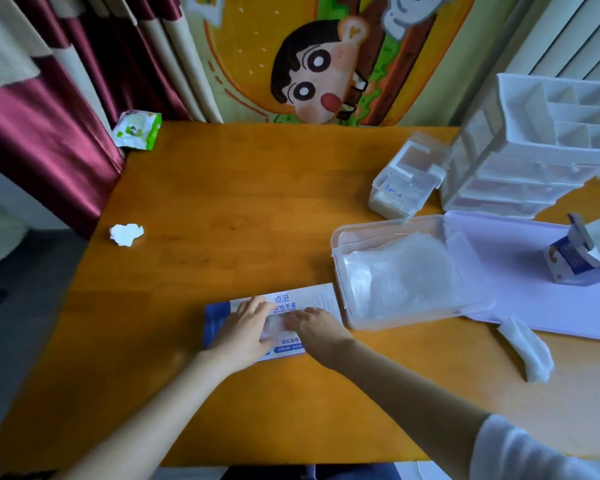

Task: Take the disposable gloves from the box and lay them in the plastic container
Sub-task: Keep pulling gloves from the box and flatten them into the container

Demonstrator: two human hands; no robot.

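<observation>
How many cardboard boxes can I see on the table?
2. The glove box lies flat under the left hand and right hand; a small open box stands at the far right. Others may be hidden out of view.

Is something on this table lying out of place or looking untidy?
Yes. A crumpled white scrap lies alone near the left edge of the table, and a loose white piece, perhaps a glove, lies outside the plastic container.

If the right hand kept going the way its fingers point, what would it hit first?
The right hand would probably meet the clear gloves at the box opening first, with the left hand just beyond; blur hides the gap.
</observation>
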